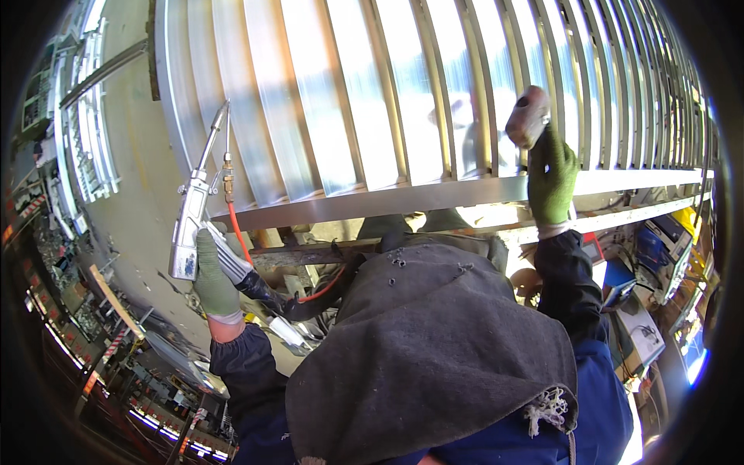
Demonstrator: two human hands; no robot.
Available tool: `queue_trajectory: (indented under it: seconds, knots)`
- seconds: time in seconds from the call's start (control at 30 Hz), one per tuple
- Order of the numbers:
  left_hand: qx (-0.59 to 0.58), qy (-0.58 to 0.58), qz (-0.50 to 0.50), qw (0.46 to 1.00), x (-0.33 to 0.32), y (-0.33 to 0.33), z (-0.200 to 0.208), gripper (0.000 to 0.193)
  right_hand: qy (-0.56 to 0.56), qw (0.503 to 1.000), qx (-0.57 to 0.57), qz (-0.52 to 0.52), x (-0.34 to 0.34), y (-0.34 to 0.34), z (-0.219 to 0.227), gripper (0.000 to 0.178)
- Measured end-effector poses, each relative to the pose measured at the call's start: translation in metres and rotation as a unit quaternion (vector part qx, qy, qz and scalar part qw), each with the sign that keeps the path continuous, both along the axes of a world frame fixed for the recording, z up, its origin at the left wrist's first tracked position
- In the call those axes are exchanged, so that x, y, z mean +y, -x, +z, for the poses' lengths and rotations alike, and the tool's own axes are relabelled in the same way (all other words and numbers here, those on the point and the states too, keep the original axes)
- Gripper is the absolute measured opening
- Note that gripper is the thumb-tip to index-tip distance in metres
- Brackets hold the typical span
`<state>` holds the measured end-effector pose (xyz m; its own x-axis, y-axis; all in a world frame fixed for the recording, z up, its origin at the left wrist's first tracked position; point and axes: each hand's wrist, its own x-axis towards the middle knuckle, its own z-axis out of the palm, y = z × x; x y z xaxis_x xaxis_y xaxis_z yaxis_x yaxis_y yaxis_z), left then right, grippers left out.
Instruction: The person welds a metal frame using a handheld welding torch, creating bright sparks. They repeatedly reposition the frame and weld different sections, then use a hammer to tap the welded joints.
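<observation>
My left hand (210, 273), in a green glove, is closed around the grip of a silver welding gun (188, 225). The gun's thin nozzle points up and away, its tip over the left part of a row of shiny metal slats (302, 116). An orange hose (239, 232) runs from a brass fitting beside the nozzle. On the right, my gloved right hand (552, 182) is raised over the front edge of the slats, closed on a hammer. The hammer's worn, reddish-brown head (528, 120) sits above my fist; the glove hides most of its handle.
A long metal rail (372, 200) borders the slats along their near side. My dark apron (434, 341) fills the lower middle. Boxes and tools, including a white box (639, 333), crowd the right. More metal strips (89, 132) lie at far left, beyond grey floor (132, 194).
</observation>
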<state>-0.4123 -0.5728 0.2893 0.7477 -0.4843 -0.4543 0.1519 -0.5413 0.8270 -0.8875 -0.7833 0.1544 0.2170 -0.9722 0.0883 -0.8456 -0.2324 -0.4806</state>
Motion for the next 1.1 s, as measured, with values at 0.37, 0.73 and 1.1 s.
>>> queue_trajectory:
  seconds: [0.37, 0.73, 1.1]
  knots:
    - [0.023, -0.007, -0.022, 0.999, -0.004, -0.007, -0.052, 0.028, -0.140, 0.926, -0.062, 0.345, 0.056, -0.112, 0.046, 0.052]
    - [0.007, -0.017, -0.001, 1.000, -0.006, 0.003, -0.056, 0.031, -0.128, 0.917, 0.036, 0.375, 0.049, -0.133, 0.051, 0.046]
    - [0.000, 0.005, 0.025, 1.000, 0.002, 0.020, -0.055, 0.046, -0.130, 0.955, -0.026, 0.266, 0.036, -0.096, 0.036, 0.049]
